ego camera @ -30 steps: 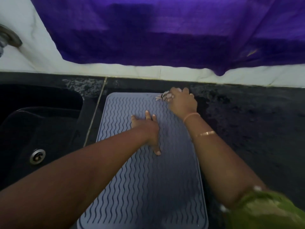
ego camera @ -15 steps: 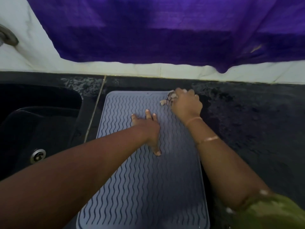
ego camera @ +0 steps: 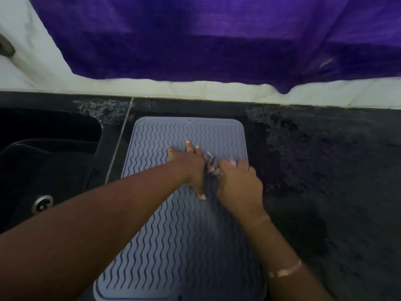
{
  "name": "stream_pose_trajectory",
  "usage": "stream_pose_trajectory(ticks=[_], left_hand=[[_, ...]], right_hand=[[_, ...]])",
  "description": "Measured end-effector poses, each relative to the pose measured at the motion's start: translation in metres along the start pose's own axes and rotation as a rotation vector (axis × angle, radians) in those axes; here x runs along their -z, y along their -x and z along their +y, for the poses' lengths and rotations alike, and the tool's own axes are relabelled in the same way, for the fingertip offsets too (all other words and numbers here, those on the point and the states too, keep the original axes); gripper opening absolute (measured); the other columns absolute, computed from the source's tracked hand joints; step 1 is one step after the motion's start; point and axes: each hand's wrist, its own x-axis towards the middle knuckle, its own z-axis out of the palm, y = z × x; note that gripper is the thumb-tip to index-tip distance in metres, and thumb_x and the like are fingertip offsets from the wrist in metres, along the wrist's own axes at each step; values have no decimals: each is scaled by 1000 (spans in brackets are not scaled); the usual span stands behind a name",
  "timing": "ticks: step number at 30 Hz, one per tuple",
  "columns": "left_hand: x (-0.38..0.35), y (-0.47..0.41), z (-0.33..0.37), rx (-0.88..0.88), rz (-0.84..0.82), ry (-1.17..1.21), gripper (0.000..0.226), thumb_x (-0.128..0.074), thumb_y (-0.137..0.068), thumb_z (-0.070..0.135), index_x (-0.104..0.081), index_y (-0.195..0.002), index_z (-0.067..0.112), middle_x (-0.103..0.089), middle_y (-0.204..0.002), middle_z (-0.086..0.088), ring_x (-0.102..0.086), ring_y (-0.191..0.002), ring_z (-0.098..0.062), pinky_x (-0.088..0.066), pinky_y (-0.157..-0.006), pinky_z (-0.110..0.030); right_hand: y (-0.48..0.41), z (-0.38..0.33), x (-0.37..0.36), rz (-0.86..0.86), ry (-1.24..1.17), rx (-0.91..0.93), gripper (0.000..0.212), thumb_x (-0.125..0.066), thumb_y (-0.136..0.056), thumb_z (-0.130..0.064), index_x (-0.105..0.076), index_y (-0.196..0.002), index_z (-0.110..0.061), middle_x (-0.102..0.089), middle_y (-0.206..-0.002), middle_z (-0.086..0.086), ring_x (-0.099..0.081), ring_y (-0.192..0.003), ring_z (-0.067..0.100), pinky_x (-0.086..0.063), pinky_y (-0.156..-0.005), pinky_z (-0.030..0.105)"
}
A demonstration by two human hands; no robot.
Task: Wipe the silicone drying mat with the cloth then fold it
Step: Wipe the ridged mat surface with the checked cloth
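Observation:
A grey-blue silicone drying mat (ego camera: 173,246) with wavy ridges lies flat on the black counter, its long side running away from me. My left hand (ego camera: 188,168) presses flat on the mat's upper middle, fingers spread. Right beside it, my right hand (ego camera: 238,187) is closed around a small bunched cloth (ego camera: 211,165), pale with a dark pattern, held down on the mat near its right side. Most of the cloth is hidden under the right hand.
A black sink (ego camera: 43,170) with a metal drain (ego camera: 42,203) lies to the left of the mat. Bare black granite counter (ego camera: 325,181) stretches to the right. Behind, a purple cloth (ego camera: 217,40) hangs over the white wall.
My right hand has dragged the cloth from the mat's far right corner toward me, to beside the left hand. The left hand has stayed pressed in place.

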Motion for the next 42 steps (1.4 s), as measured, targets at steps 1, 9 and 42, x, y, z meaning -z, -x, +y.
stream_pose_trajectory(ticks=[1, 9, 42], left_hand=[[-1, -2, 0, -10, -4, 4, 127, -71, -63, 66, 6, -152, 18, 17, -158, -11, 17, -144, -34, -7, -110, -68], [1, 2, -2, 28, -21, 49, 137, -72, -64, 65, 20, -147, 7, 23, -155, -16, 13, -145, -35, -3, -112, -65], [-67, 13, 13, 226, 315, 465, 91, -46, -85, 64, 1, -152, 24, 5, -160, 7, 5, -146, -32, 2, -116, -56]], right_hand=[[14, -3, 0, -17, 13, -28, 30, -55, -84, -24, -54, -114, -23, -50, -107, 14, -53, -86, 34, -33, -54, 28], [-92, 0, 1, -13, -15, -93, 34, -53, -85, -34, -54, -117, -21, -51, -121, 18, -52, -101, 40, -43, -68, 35], [95, -17, 11, 91, 60, -16, 30, -63, -75, -13, -60, -104, -16, -56, -93, 17, -58, -73, 33, -43, -50, 29]])
